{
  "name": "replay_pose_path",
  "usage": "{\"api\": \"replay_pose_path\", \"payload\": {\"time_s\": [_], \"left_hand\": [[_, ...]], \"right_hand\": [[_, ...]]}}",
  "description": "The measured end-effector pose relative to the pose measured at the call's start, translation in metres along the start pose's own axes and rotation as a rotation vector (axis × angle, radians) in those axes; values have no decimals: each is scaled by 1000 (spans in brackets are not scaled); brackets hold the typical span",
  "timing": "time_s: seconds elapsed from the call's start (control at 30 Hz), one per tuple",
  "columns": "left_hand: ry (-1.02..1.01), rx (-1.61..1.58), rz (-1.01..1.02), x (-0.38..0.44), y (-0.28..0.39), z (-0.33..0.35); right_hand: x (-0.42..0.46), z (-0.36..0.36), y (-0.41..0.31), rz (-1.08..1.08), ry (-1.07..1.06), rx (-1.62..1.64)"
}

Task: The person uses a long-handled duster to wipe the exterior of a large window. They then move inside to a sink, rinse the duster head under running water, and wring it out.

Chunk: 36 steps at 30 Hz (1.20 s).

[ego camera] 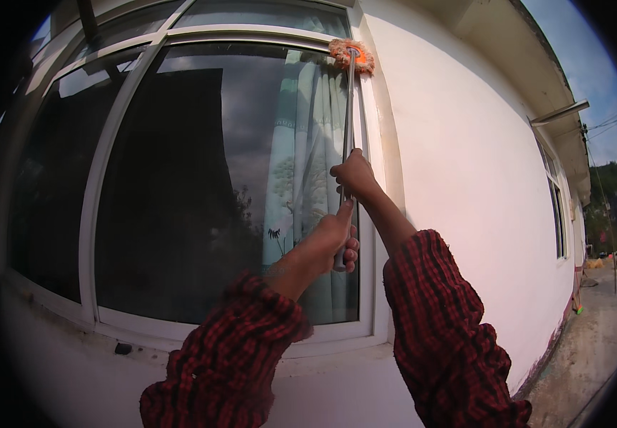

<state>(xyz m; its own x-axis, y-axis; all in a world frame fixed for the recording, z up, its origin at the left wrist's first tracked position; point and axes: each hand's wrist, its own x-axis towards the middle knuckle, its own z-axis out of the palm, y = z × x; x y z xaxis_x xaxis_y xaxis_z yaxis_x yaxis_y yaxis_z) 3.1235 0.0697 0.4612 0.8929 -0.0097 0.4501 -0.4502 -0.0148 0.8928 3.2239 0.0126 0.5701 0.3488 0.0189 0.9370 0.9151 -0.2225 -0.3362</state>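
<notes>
A mop with a long metal pole (349,107) rises in front of a large window. Its orange fringed head (363,58) lies at the upper right corner of the white window frame (368,214), seemingly against it. My left hand (335,235) grips the grey lower end of the pole, thumb pointing up along it. Higher on the pole, my right hand (356,174) is closed around the metal. Behind both hands is the dark glass pane (180,187), with a pale green patterned curtain (308,144) inside.
A white wall (458,176) runs right towards a second window (556,203). Beneath the large window, a small black object (122,349) sits on the sill. A metal bar (560,113) juts from the wall under the eave. Concrete ground (581,342) lies at lower right.
</notes>
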Motion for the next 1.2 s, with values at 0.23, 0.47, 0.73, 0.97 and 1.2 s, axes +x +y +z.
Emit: {"api": "replay_pose_path", "payload": {"time_s": [0.23, 0.47, 0.73, 0.97, 1.2], "left_hand": [[-20, -112, 154, 20, 28, -27], [277, 9, 270, 4, 3, -81], [388, 93, 300, -18, -21, -79], [213, 13, 156, -4, -36, -19], [98, -36, 37, 16, -18, -1]], "right_hand": [[26, 11, -30, -13, -56, 160], [-3, 70, -47, 52, -278, 473], [-19, 96, -41, -130, -308, 493], [-43, 36, -15, 29, -219, 352], [-12, 7, 5, 97, -173, 250]]}}
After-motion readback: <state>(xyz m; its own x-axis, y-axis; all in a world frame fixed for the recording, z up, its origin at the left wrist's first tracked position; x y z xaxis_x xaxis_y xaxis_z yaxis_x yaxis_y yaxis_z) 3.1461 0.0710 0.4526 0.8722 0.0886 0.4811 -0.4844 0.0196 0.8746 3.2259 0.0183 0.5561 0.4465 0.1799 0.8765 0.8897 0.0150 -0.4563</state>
